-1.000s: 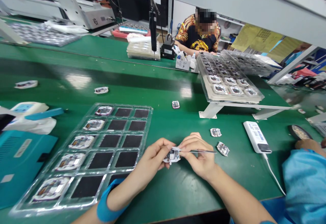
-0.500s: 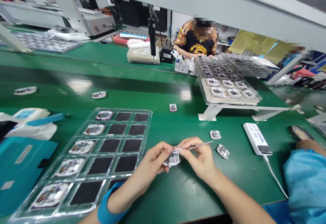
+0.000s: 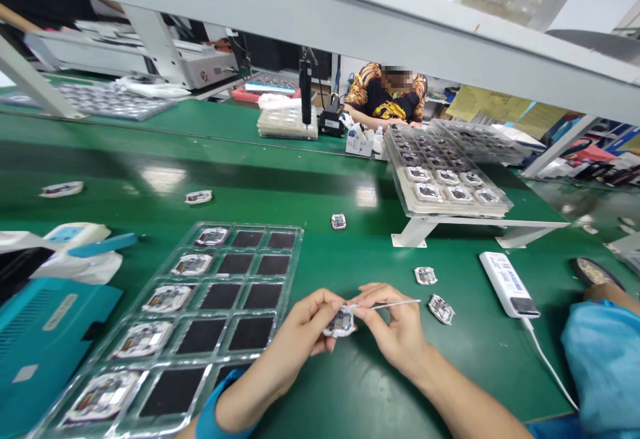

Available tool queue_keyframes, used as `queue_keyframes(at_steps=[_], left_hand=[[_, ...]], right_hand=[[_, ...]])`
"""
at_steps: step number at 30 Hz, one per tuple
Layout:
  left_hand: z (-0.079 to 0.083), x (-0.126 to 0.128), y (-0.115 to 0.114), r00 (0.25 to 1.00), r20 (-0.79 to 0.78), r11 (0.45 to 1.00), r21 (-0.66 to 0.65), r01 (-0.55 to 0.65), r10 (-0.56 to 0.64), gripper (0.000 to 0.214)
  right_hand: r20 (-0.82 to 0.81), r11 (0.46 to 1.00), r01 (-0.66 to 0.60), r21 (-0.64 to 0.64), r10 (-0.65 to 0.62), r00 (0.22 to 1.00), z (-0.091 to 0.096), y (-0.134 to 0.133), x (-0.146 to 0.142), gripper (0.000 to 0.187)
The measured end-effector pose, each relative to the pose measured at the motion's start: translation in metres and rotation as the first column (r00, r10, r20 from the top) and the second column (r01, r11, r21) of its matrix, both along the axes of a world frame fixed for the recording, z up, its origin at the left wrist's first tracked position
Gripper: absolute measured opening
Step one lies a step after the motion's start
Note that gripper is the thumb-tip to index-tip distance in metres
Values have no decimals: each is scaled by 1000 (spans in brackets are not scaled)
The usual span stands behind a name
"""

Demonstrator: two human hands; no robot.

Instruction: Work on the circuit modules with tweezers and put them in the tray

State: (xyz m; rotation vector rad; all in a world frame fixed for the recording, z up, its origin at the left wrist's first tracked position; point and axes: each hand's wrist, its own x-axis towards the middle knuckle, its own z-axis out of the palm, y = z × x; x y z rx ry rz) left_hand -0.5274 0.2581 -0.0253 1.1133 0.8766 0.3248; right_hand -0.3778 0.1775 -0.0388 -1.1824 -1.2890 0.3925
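My left hand (image 3: 313, 321) is closed on a small white-framed electronic module (image 3: 340, 322), its circuitry facing up. Pinched in my right hand (image 3: 389, 319) is a pair of tweezers (image 3: 397, 304), whose thin shaft points out to the right. The fingertips of both hands meet at the module's upper edge, where the fingers hide the tweezers' tip. Two similar modules, a nearer one (image 3: 441, 309) and a farther one (image 3: 425, 275), lie on the green table right of my hands.
Left of my hands, a clear compartment tray (image 3: 295, 252) holds modules in its left column. A teal machine (image 3: 55, 339) stands beyond it. A white power bank (image 3: 507, 286) with a cable lies right. Stacked trays (image 3: 450, 209) rest on a raised stand. A co-worker (image 3: 387, 96) sits opposite; a blue sleeve (image 3: 603, 352) is at right.
The whole view has shifted, so the scene sits slightly lower in the picture. Both hands keep their hold on the module and tweezers; the tweezers lie a little flatter.
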Motion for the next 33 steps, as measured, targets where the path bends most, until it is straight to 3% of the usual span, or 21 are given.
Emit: queue_keyframes(at_steps=[3, 10, 19, 26, 33], left_hand=[[2, 0, 2, 999, 35, 1000, 1, 19, -19, 43], [4, 0, 4, 998, 38, 997, 70, 46, -48, 35], [-2, -3, 3, 997, 25, 994, 83, 71, -74, 34], [2, -3, 2, 995, 49, 993, 82, 87, -91, 30], [3, 1, 0, 996, 56, 990, 128, 58, -66, 31]], right_hand=[[11, 1000, 9, 3, -9, 1000, 0, 1, 0, 13], [-220, 999, -37, -10, 34, 975, 0, 3, -2, 11], [-83, 998, -39, 50, 43, 996, -3, 3, -1, 14], [-150, 999, -25, 26, 29, 988, 2, 5, 0, 6], [81, 998, 7, 63, -12, 997, -1, 2, 0, 15]])
